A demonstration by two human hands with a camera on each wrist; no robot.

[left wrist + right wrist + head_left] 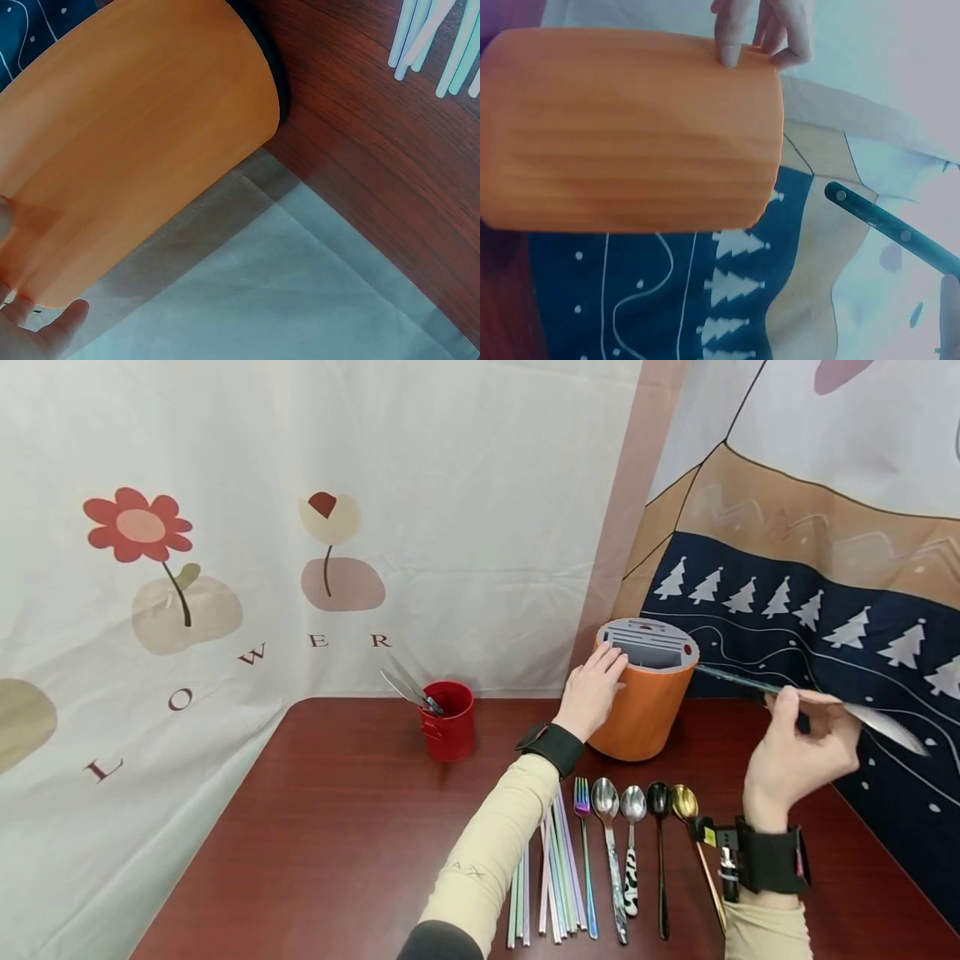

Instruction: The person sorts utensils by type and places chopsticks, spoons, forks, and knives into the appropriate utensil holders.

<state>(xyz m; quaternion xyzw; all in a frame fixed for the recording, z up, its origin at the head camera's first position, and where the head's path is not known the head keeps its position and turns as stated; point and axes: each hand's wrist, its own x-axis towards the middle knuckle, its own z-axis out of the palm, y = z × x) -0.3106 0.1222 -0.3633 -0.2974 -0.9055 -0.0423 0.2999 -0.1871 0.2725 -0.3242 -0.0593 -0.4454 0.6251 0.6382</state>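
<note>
Your right hand [798, 756] pinches a knife [813, 702] in a closed grip, held level in the air, its dark handle end just beside the orange holder [645, 706] at the table's [337, 827] back edge. Your left hand [592, 689] rests on the holder's rim, fingers seemingly lightly bent. Cutlery [622, 852] lies nearer you.

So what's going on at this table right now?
A person sits at a dark red table. Their left hand rests on the rim of an orange holder with a grey slotted top. Their right hand holds a knife by its middle, dark handle towards the holder. A row of chopsticks, a fork and spoons lies in front; a red cup stands to the left.
</note>
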